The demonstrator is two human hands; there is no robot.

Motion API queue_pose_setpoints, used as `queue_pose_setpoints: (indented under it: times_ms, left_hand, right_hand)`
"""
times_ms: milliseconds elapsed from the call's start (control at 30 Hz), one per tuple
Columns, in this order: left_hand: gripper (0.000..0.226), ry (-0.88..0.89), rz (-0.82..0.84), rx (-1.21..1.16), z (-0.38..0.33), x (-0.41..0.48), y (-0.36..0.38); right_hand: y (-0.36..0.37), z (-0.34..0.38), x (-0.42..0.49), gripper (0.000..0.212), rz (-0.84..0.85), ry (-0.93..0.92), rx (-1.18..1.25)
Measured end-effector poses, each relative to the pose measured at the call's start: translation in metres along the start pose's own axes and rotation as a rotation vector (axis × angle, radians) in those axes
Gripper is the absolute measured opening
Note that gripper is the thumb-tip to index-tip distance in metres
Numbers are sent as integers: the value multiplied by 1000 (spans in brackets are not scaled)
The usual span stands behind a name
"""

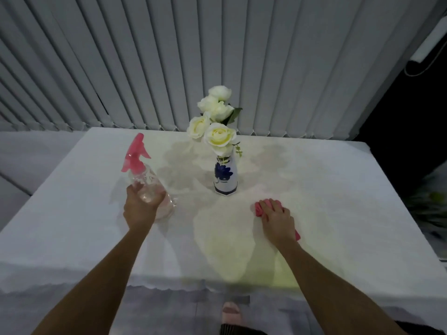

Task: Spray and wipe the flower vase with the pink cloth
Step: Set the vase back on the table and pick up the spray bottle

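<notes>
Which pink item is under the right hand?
The pink cloth, bunched flat on the table beneath the right hand. The other pink thing, the spray bottle's trigger head, is held by the left hand.

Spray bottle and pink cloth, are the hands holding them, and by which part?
The left hand grips the spray bottle around its clear lower body, not the pink trigger. The right hand lies on the bunched pink cloth, fingers curled over it on the table.

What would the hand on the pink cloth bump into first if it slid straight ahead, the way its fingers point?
The right hand points up-left over the pink cloth. Going straight on, it would probably meet the blue-and-white flower vase first, though it might just slip past its base.
</notes>
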State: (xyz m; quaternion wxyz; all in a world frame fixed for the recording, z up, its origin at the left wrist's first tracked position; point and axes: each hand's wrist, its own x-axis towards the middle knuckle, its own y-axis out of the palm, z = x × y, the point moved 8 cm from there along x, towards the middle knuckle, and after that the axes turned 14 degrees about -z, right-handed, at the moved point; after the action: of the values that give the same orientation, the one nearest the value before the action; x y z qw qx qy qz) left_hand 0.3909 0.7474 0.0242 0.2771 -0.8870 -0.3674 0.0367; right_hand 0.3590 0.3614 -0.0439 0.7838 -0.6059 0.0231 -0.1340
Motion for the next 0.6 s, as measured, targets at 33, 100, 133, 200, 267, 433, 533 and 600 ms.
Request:
queue_pose_setpoints:
  times_ms: [33, 100, 133, 200, 267, 433, 533, 600]
  left_hand:
    - [68, 21, 26, -1, -3, -9, -1]
    - [65, 75, 75, 0, -10, -29, -2]
    - [62, 105, 102, -6, -14, -41, -2]
    - [58, 170, 163, -24, -21, -65, 1]
    - [58, 223, 233, -33, -28, -86, 8]
    - [63, 359, 421, -33, -55, -152, 37]
    - [62, 430, 550, -54, -75, -205, 56]
    - [61, 497, 645, -53, -93, -239, 71]
  right_hand:
    - [-4, -2, -6, 46, -10, 17, -1]
    - [-13, -6, -17, 46, -36, 27, -14]
    - [-18, -7, -24, 46, -47, 27, -26]
    - [-31, -12, -40, 46, -70, 40, -48]
    - [-42, -20, -57, 45, -91, 74, -56]
    - [-72, -62, -123, 44, -150, 196, -78]
    - [-84, -118, -168, 41, -172, 297, -126]
    - [-91, -162, -194, 40, -166, 379, -186]
